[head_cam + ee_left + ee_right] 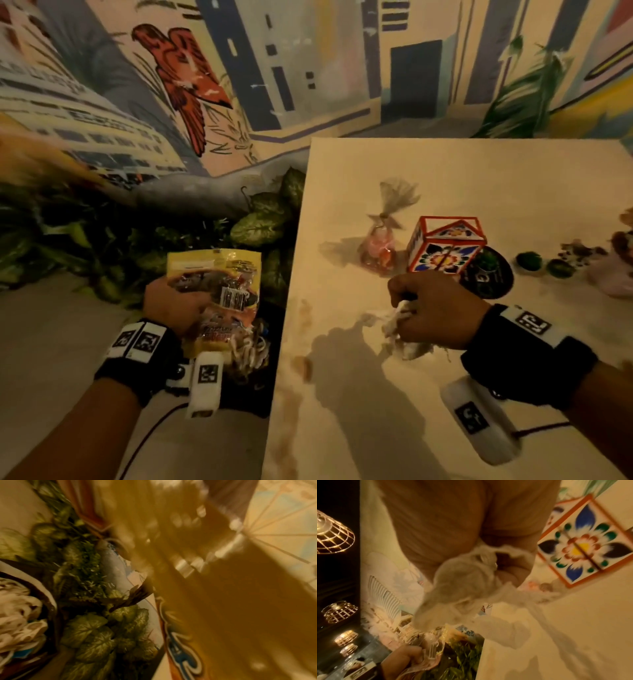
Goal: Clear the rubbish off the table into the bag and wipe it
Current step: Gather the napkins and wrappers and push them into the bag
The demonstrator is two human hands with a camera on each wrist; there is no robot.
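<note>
While your left hand [171,303] clamps the slippery snack wrappers [219,274], your right hand's [433,308] fingers pinch the limp tissue [402,329]; bunch it mid-wad.

left hand [173,303] gripping yellow wrapper [219,274], right hand [435,310] clutching tissue [399,329]

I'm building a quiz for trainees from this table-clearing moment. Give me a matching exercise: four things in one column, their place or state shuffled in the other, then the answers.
1. yellow snack packet
2. crumpled tissue
3. flower-painted box
4. tied sweet bag

a. standing on the table, left of the painted box
b. gripped in the left hand, off the table's edge
c. bunched in the right hand, over the table
d. just beyond the right hand

Pairs: 1-b, 2-c, 3-d, 4-a
</note>
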